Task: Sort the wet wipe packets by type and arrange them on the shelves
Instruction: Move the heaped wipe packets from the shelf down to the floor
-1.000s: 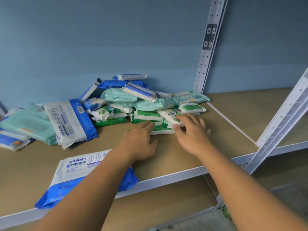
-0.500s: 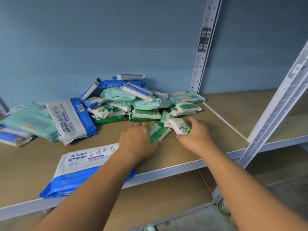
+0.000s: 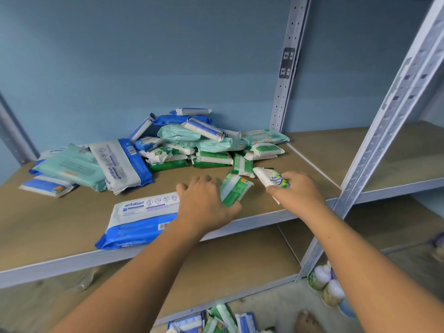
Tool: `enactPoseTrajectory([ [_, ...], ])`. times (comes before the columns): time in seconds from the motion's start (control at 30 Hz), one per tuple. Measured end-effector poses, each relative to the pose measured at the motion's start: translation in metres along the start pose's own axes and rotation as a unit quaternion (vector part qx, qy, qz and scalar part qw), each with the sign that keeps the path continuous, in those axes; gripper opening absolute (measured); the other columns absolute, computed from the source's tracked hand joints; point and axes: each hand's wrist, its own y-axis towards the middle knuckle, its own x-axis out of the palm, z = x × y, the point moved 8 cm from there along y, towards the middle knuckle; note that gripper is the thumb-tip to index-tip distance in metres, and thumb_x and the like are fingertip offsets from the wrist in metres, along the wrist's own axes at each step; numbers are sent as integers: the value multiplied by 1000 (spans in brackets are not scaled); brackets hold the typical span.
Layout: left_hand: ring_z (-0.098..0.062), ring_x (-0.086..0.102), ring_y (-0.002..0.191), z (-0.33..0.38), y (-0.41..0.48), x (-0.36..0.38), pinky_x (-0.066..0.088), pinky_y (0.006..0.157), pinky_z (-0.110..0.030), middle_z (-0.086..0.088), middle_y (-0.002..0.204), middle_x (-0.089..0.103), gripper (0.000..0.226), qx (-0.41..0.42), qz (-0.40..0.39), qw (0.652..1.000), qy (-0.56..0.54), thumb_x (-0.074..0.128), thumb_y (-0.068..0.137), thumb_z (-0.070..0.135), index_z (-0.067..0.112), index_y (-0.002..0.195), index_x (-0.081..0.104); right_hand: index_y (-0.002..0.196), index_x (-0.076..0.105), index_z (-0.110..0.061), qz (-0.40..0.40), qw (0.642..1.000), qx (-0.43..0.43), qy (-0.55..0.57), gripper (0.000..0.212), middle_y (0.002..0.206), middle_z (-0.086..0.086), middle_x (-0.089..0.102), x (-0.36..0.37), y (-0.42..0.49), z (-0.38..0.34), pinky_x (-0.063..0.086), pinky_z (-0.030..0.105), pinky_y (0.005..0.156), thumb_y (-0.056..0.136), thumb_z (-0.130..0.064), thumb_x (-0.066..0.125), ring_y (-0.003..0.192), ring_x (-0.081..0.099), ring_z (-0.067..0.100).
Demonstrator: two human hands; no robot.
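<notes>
A person's left hand [image 3: 204, 205] grips a green packet [image 3: 236, 191], and the right hand [image 3: 299, 194] clamps a white packet [image 3: 270, 179] just beside it, above the near right part of a wooden shelf [image 3: 60, 227]. A mixed heap of wipe packets [image 3: 192, 145] lies farther back. A large blue pack [image 3: 139, 222] rests at the near edge, left of the hands.

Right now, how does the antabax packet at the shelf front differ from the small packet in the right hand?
The antabax packet is large, blue and white; the small packet is green and white. The antabax packet lies flat on the shelf; the right hand grips the small packet. Both are soft wipe packs.
</notes>
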Motion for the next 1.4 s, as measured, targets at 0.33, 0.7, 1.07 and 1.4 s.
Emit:
enactPoseTrajectory([
  [0.33, -22, 48, 102, 28, -91, -10, 39, 86, -42, 2, 105, 58, 66, 150, -2, 989, 7, 44, 76, 70, 23, 118, 62, 98, 72, -14, 51, 994, -25, 93, 25, 96, 6, 66, -25, -85, 24, 54, 45, 81, 81, -33, 71, 93, 62, 27],
  [0.7, -29, 44, 124, -31, -196, 173, 39, 103, -45, -11, 130, 50, 56, 69, -370, 917, 129, 59, 82, 46, 16, 129, 55, 97, 61, -19, -53, 997, 44, -35, 28, 95, 2, 56, 82, -175, 109, 48, 36, 71, 75, -35, 66, 87, 56, 27],
  [1.07, -33, 43, 128, -56, -276, 290, 34, 110, -56, -9, 131, 49, 61, -16, -466, 881, 78, 53, 89, 59, 16, 132, 53, 119, 58, -27, -298, 938, 13, -178, 57, 114, -4, 58, 189, -206, 189, 51, 34, 85, 72, -59, 66, 100, 61, 21],
  [1.4, -31, 41, 131, -56, -256, 342, 31, 110, -53, -8, 140, 46, 68, -31, -429, 902, 44, 50, 92, 62, 21, 145, 42, 119, 60, -21, -345, 926, 82, -129, 52, 111, -1, 60, 256, -213, 230, 45, 27, 74, 78, -50, 76, 85, 54, 15],
])
